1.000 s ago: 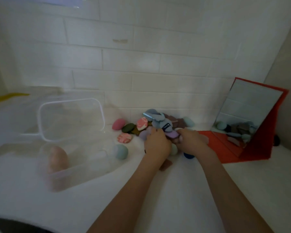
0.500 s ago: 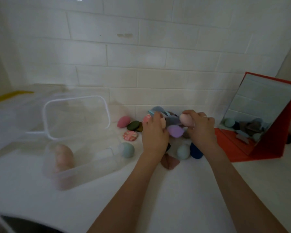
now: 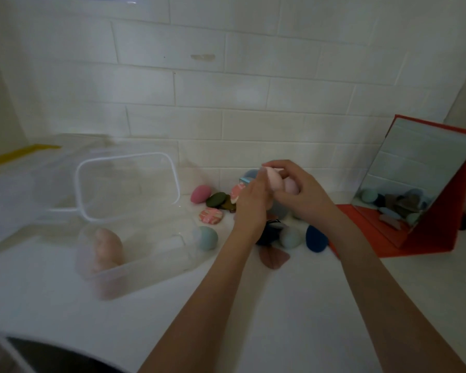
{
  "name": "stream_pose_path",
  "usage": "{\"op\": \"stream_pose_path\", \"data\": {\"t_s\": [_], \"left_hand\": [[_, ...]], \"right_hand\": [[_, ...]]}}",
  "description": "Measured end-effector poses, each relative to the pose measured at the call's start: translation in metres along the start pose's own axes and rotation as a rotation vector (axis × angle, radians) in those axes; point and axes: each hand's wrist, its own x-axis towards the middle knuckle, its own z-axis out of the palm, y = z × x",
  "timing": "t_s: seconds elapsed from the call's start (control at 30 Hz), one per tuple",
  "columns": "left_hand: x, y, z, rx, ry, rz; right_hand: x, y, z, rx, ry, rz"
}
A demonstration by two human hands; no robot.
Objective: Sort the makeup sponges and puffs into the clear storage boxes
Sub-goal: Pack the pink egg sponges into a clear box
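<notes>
Both hands are raised over the sponge pile. The right hand (image 3: 304,195) curls its fingers round a pale pink sponge (image 3: 276,180); the left hand (image 3: 250,203) meets it, its grip blurred beyond telling. Below lie a navy sponge (image 3: 316,238), a teal sponge (image 3: 208,237) just beside the clear box (image 3: 145,267), and a brown puff (image 3: 273,258). The box holds one peach sponge (image 3: 105,249). A red mirror (image 3: 414,184) stands right on the worktop (image 3: 280,319).

A white counter (image 3: 293,319) is carrying an open clear box (image 3: 135,267), a heap of sponges and puffs (image 3: 218,200), a teal sponge (image 3: 209,238) just beside the box, a navy sponge (image 3: 316,239), a brown puff (image 3: 274,258) and a red-framed mirror (image 3: 425,227).
</notes>
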Motion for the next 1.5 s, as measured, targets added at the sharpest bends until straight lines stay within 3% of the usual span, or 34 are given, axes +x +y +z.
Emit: {"op": "stream_pose_path", "data": {"t_s": [0.17,0.3,0.53,0.67,1.13,1.23,1.33,1.5], "left_hand": [[-0.018,0.013,-0.014,0.032,0.061,0.198],[-0.026,0.042,-0.041,0.131,0.205,0.203],[-0.05,0.105,-0.146,0.418,0.329,0.391],[-0.056,0.1,-0.203,0.484,0.403,0.377],[-0.052,0.063,-0.235,0.436,0.365,0.377],[-0.047,0.058,-0.232,0.43,0.343,0.394],[-0.041,0.05,-0.233,0.44,0.298,0.388],[-0.036,0.039,-0.235,0.699,0.211,0.325]], "right_hand": [[-0.004,-0.017,0.007,0.024,-0.026,-0.012],[-0.009,-0.034,0.023,0.189,-0.064,-0.009],[-0.013,-0.069,0.061,0.392,-0.133,0.087],[-0.007,-0.081,0.094,0.445,-0.224,0.117],[0.025,-0.104,0.18,-0.294,-0.442,0.026],[0.024,-0.099,0.189,-0.312,-0.457,0.047],[0.022,-0.09,0.196,-0.229,-0.369,0.078],[0.021,-0.083,0.199,-0.03,-0.313,0.177]]}}
